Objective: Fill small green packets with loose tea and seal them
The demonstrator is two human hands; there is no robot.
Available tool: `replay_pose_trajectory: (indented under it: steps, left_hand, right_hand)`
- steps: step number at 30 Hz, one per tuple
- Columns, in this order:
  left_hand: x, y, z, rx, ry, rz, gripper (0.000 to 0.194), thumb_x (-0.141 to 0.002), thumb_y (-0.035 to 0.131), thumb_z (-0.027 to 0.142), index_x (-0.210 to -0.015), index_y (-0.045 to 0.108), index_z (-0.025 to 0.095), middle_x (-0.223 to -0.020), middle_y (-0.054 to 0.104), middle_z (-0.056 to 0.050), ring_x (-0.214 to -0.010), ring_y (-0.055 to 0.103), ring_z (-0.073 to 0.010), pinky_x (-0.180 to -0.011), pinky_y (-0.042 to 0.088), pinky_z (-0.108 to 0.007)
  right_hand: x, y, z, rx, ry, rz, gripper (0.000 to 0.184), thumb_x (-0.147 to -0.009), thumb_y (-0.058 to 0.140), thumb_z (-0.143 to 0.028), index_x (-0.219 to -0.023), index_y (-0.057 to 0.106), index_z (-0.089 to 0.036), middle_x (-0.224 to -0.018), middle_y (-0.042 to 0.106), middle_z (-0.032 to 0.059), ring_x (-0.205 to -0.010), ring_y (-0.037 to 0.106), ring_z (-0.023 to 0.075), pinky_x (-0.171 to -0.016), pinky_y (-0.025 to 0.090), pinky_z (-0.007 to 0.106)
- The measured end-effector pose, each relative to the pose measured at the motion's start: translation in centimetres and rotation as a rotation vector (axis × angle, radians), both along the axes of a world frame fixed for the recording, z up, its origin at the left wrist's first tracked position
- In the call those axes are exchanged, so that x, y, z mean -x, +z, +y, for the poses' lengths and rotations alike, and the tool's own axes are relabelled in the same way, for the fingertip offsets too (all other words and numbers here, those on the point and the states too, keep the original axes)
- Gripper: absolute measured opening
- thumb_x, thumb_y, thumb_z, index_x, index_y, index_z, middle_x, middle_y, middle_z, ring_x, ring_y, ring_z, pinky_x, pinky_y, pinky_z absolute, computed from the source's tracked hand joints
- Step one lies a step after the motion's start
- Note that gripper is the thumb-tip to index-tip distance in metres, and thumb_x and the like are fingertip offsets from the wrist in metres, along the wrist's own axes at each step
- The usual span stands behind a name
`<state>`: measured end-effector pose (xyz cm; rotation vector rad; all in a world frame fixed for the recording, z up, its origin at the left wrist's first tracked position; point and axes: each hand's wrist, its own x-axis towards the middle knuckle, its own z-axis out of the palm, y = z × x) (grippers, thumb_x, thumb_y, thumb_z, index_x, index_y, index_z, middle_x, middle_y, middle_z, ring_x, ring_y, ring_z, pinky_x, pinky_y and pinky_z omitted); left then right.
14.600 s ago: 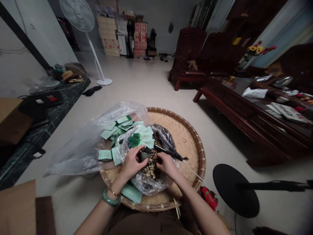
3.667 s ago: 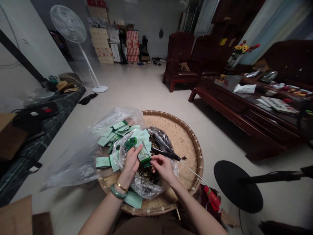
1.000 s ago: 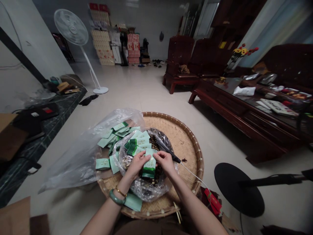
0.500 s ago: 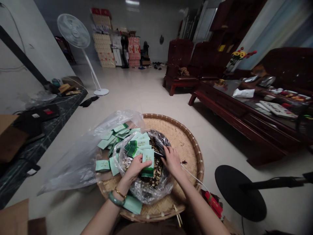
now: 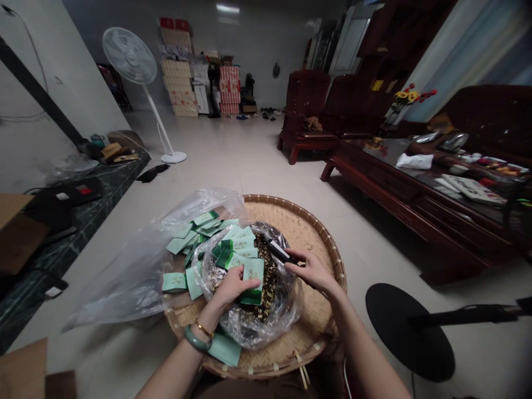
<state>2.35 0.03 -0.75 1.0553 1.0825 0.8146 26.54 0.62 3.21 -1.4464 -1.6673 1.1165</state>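
Note:
My left hand (image 5: 235, 287) pinches a green packet (image 5: 253, 276) upright between thumb and fingers, above an open clear plastic bag (image 5: 249, 332). Dark and pale dried loose bits (image 5: 269, 288) fill the bag. In my right hand (image 5: 311, 269) is a slim black handheld tool with a pale strip (image 5: 280, 253), pointing up and left over the bag's far right side. It stays apart from the packet. Several more green packets (image 5: 239, 244) lie fanned on the bag's left part, and a further pile (image 5: 199, 230) rests to the left on a large clear plastic sheet (image 5: 137, 266).
Everything sits on a round woven bamboo tray (image 5: 311, 221). A black round stand base (image 5: 409, 332) is on the floor at right. Beyond are a dark wooden table (image 5: 386, 194), chairs (image 5: 305, 111) and a white standing fan (image 5: 129, 55). Cardboard boxes (image 5: 22, 366) stand at lower left.
My right hand has moved right and turned, drawing the black tool away from the green packet. The left hand keeps the packet nearly in place, slightly lower.

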Motion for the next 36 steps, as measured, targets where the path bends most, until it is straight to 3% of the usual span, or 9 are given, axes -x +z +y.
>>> replay_pose_trajectory:
  steps: [3,7,16,20,24,29,32,36]
  left_hand:
    - [-0.3,0.6,0.1,-0.028,-0.065,0.03,0.039,-0.052,0.082,0.029,-0.082,0.065,0.011,-0.074,0.069,-0.001,-0.068,0.061,-0.0173,-0.063,0.047,-0.026]
    - [-0.5,1.1,0.0,-0.071,-0.166,0.05,0.035,-0.054,0.079,0.024,-0.084,0.068,0.01,-0.078,0.07,-0.002,-0.07,0.06,-0.017,-0.064,0.046,-0.024]
    - [-0.7,1.3,0.1,-0.018,-0.209,0.044,0.031,-0.053,0.079,0.02,-0.08,0.068,0.008,-0.074,0.07,-0.003,-0.066,0.059,-0.015,-0.064,0.044,-0.024]
    - [-0.6,1.3,0.1,0.016,-0.212,-0.037,0.038,-0.054,0.082,0.028,-0.084,0.068,0.009,-0.077,0.071,-0.005,-0.067,0.061,-0.0156,-0.065,0.046,-0.025]
    - [-0.3,1.3,0.1,0.061,-0.209,-0.062,0.044,-0.055,0.083,0.036,-0.086,0.069,0.009,-0.074,0.071,-0.005,-0.064,0.061,-0.0154,-0.063,0.047,-0.025]
    - [0.1,1.7,0.1,0.069,-0.213,-0.062,0.044,-0.052,0.084,0.037,-0.083,0.07,0.009,-0.07,0.07,-0.004,-0.065,0.062,-0.0165,-0.061,0.047,-0.025]
    - [0.2,1.7,0.1,0.058,-0.207,-0.061,0.044,-0.052,0.085,0.037,-0.084,0.07,0.01,-0.071,0.07,-0.003,-0.066,0.062,-0.0171,-0.062,0.047,-0.024]
    - [0.1,1.7,0.2,0.048,-0.222,-0.04,0.045,-0.052,0.084,0.039,-0.083,0.071,0.011,-0.071,0.07,-0.003,-0.064,0.062,-0.0166,-0.061,0.047,-0.025]
  right_hand:
    - [0.3,1.4,-0.2,0.107,0.177,0.005,0.051,-0.071,0.07,-0.038,-0.116,0.065,-0.015,-0.114,0.068,0.0095,-0.102,0.063,0.0277,-0.089,0.048,0.04]
    - [1.6,1.5,-0.1,0.146,0.276,-0.002,0.051,-0.069,0.071,-0.038,-0.114,0.066,-0.014,-0.11,0.07,0.0091,-0.099,0.064,0.0277,-0.089,0.048,0.04]
    - [2.5,1.0,0.5,0.11,0.212,-0.003,0.037,-0.072,0.065,-0.035,-0.102,0.071,-0.014,-0.101,0.073,0.008,-0.095,0.065,0.0287,-0.087,0.048,0.041]
    - [2.6,0.8,0.5,0.094,0.181,0.008,0.035,-0.072,0.065,-0.033,-0.1,0.071,-0.014,-0.1,0.073,0.0079,-0.093,0.064,0.0271,-0.085,0.048,0.039]
    - [2.7,0.6,0.4,0.161,0.149,0.092,0.038,-0.07,0.067,-0.036,-0.1,0.071,-0.013,-0.094,0.072,0.0073,-0.077,0.063,0.0197,-0.066,0.05,0.029]
    - [2.0,0.6,0.4,0.365,0.154,0.296,0.055,-0.069,0.07,-0.051,-0.109,0.067,-0.013,-0.073,0.067,0.002,-0.053,0.053,0.0103,-0.047,0.042,0.021]
    - [1.5,0.6,0.5,0.348,0.118,0.299,0.059,-0.066,0.071,-0.052,-0.111,0.066,-0.014,-0.077,0.068,0.003,-0.058,0.057,0.0123,-0.05,0.045,0.023]
    - [1.9,0.3,0.3,0.215,0.127,0.207,0.049,-0.062,0.077,-0.041,-0.102,0.07,-0.014,-0.099,0.072,0.0078,-0.086,0.065,0.0219,-0.077,0.051,0.033]
